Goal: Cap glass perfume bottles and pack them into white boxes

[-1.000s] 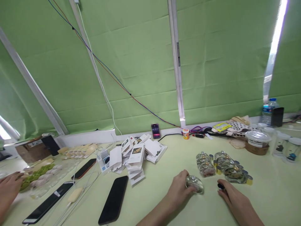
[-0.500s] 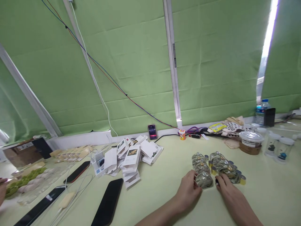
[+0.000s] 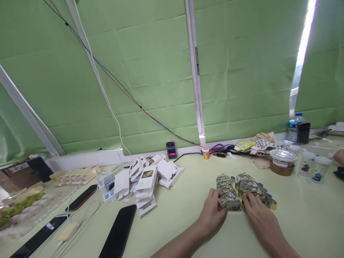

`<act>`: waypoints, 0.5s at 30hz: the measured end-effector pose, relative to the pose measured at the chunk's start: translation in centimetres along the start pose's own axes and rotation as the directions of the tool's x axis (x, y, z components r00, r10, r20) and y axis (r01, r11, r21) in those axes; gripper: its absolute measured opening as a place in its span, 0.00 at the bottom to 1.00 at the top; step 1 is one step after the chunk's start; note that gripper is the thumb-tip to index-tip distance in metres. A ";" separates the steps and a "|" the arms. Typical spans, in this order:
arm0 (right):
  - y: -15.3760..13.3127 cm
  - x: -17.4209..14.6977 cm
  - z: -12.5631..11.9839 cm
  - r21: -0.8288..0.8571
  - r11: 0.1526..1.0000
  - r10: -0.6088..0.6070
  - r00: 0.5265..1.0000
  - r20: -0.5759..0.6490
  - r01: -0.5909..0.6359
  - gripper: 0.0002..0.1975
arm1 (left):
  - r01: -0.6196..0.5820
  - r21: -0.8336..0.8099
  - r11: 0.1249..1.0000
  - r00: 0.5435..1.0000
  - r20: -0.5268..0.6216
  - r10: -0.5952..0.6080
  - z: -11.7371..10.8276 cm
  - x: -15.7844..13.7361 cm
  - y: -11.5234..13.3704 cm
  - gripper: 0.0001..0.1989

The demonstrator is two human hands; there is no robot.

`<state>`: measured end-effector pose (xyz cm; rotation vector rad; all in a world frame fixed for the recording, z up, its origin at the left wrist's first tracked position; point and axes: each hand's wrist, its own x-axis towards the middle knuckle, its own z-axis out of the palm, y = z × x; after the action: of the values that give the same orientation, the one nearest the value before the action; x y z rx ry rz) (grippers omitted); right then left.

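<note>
Small clear glass bottles [image 3: 228,191] with gold caps lie on their sides in a close row on the pale table. Beside them lies a second row of similar bottles [image 3: 251,186], its caps pointing right. My left hand [image 3: 211,213] is closed, fingertips gripping the left end of the nearest bottle in the left row. At that bottle's cap end, between the two rows, my right hand [image 3: 259,215] has its fingers bent and pressed together. Those fingers cover the cap and part of the second row.
White printed boxes [image 3: 146,179] are heaped left of centre, with a black phone [image 3: 118,231] in front. Cables and more phones lie farther left. A round lidded container [image 3: 282,161] and clear jars [image 3: 318,170] stand at right. Another person's hand [image 3: 339,157] shows at the right edge.
The nearest bottle in the left row now sits slightly farther back, tighter against the others. Both hands stay at its ends. The view has shifted slightly, and another person's hand appears at right.
</note>
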<state>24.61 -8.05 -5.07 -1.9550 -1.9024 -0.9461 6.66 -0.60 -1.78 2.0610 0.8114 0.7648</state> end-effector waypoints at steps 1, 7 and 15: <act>0.1 0.1 -0.1 -0.007 1.000 0.003 1.000 0.012 -0.003 0.15 | 0.002 -0.003 1.000 1.000 0.002 -0.002 -0.1 0.1 0.0 0.17; 0.0 0.5 0.3 0.039 0.998 0.049 0.999 -0.007 -0.048 0.18 | 0.018 -0.019 1.000 1.000 0.007 -0.018 -0.3 0.1 -0.2 0.19; 3.6 0.4 -1.4 0.424 0.891 0.285 0.929 -0.238 -0.165 0.16 | 0.240 -0.543 0.804 0.853 -0.277 -0.442 1.6 1.1 -0.6 0.22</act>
<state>27.66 -8.95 -2.89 -1.6447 -1.5138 -0.6720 8.38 -0.20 -2.83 1.2639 1.0530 1.0626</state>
